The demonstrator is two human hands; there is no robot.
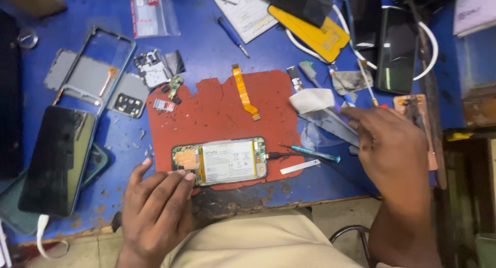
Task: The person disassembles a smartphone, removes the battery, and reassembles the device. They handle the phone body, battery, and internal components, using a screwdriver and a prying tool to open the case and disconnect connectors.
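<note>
Two hands on the bench right now. My left hand [157, 208] rests at the near edge of the blue table [206, 46], fingertips touching the left end of the opened phone [219, 161], which lies back-off on the red mat [222, 113] with its battery showing. Nothing's gripped, fingers just loosely curled. My right hand [395, 154] hovers to the right over some crumpled clear film [330, 120]; can't tell if it's pinching anything. A blue-handled screwdriver [312, 152] lies just beside the phone, and an orange flex cable [244, 92] sits farther back on the mat.
</note>
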